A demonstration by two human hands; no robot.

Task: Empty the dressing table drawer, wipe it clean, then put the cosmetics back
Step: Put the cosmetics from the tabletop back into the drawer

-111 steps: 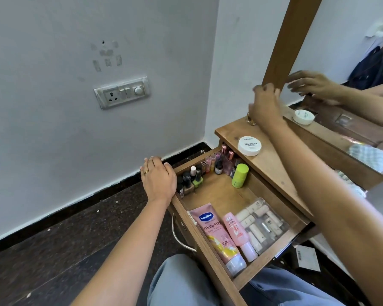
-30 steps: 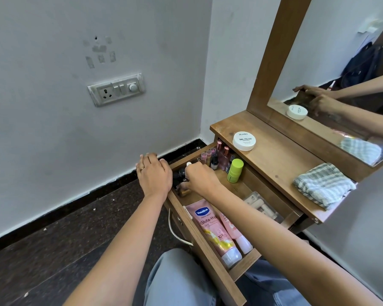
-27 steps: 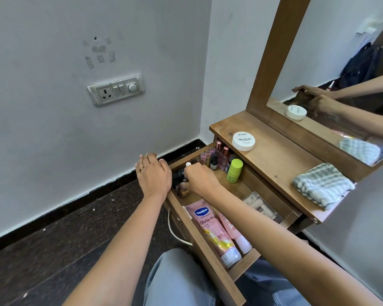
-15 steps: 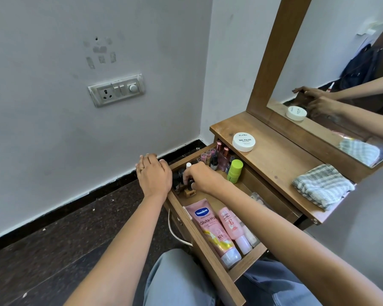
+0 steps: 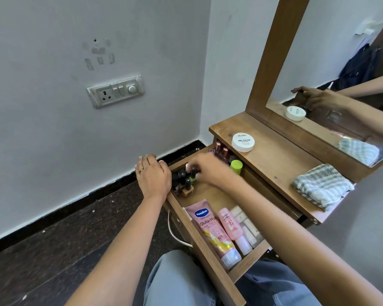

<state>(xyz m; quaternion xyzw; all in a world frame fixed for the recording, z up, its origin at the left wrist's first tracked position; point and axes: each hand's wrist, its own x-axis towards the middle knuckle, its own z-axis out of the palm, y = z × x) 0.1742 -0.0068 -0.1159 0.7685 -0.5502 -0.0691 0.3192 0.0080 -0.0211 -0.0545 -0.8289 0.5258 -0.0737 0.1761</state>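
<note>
The wooden drawer [image 5: 208, 255] of the dressing table stands pulled out over my lap. At its far left corner is a cluster of nail polish bottles [image 5: 185, 180]. My right hand [image 5: 210, 171], blurred, reaches into that cluster and its fingertips pinch the cap of one bottle. My left hand [image 5: 154, 177] rests flat on the drawer's front corner. Further back stand lipsticks [image 5: 221, 151] and a green-capped stick [image 5: 236, 166]. Near me lie a pink Vaseline tube [image 5: 210, 228], a small pink bottle [image 5: 230, 226] and a clear pouch [image 5: 248, 226], partly under my right forearm.
On the tabletop sit a white nail polish remover jar [image 5: 243, 142] and a folded checked cloth [image 5: 321, 186] near the right edge. A framed mirror [image 5: 341, 62] rises behind. The wall with a switch plate [image 5: 115, 90] is to the left, above a dark floor [image 5: 64, 239].
My right hand came down from the tabletop into the drawer and has been working among the nail polish bottles, shifting slightly back. My left hand has stayed on the drawer corner.
</note>
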